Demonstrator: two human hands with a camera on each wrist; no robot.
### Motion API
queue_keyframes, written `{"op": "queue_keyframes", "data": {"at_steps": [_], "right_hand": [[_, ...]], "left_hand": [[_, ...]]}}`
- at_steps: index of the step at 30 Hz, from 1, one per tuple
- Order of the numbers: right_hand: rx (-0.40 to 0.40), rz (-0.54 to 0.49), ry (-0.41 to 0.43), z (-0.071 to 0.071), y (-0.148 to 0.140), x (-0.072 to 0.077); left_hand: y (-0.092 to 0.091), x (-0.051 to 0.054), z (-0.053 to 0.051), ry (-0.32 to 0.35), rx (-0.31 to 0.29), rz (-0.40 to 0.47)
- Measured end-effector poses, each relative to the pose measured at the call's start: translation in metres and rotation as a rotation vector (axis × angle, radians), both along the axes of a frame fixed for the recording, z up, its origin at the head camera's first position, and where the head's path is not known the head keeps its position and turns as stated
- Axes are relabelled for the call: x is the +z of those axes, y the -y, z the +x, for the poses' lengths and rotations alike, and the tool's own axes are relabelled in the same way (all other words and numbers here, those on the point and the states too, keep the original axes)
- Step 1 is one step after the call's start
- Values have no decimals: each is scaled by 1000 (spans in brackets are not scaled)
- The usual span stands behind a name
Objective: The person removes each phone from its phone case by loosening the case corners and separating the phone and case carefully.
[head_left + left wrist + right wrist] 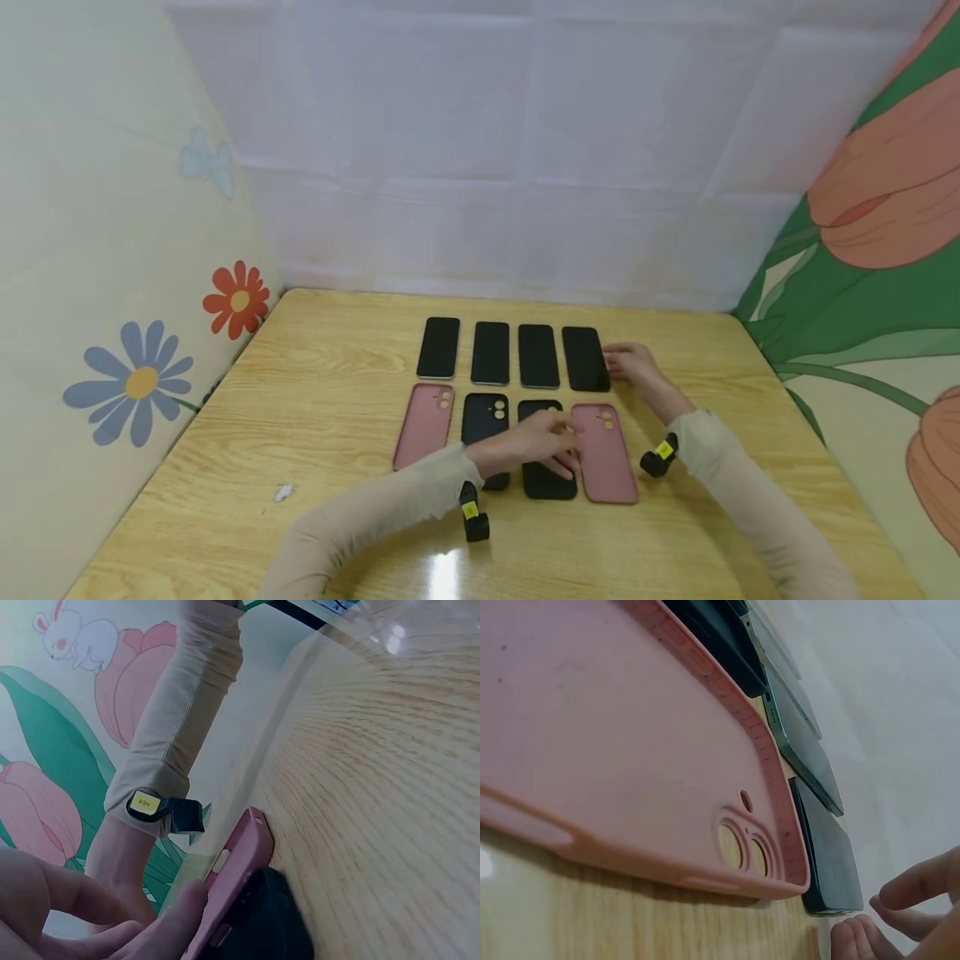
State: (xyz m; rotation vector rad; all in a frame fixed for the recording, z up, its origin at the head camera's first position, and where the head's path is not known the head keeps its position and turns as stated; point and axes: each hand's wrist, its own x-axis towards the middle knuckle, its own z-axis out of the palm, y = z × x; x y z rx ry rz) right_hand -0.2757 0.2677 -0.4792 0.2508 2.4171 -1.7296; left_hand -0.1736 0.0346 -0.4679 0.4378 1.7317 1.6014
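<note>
My left hand (542, 442) is over the right black phone case (547, 483), its fingertips at the near long edge of the right pink phone case (606, 458). In the left wrist view those fingers (169, 922) overlap the pink case (244, 851); whether they touch it I cannot tell. Beside the right edge of the rightmost phone (586, 358) is my right hand (633, 367), fingers loosely bent. The right wrist view has its fingers (919, 881) just off that phone's end (829, 855), holding nothing. The pink case (630, 750) lies inner side up.
Several dark phones, among them the leftmost phone (438, 347), form a row behind the cases. Another pink case (423, 425) and a black case (483, 417) lie to the left. A white scrap (283, 492) is on the wooden table (337, 342). A white cloth (480, 150) hangs behind.
</note>
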Motion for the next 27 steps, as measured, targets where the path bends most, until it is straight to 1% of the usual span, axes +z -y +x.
{"op": "queue_keyframes", "data": {"at_steps": [7,11,14,16,21,25,27], "right_hand": [[-8,-10,-15,2,-2,-1],[-17,-21,-15,3,-1,1],[-9,-18,-24,6,0,4],[7,2,-37,10,1,5],[36,51,-75,21,-1,9],[50,56,-110,27,-5,12],[68,67,-146,29,-7,14]], "left_hand": [[4,-2,-4,-11,20,2],[8,-2,-6,-19,27,17],[13,-1,-9,-38,24,12],[19,-1,-12,-52,31,1],[30,1,-20,-83,87,-10],[38,8,-26,-144,150,0],[43,10,-30,-184,189,6]]}}
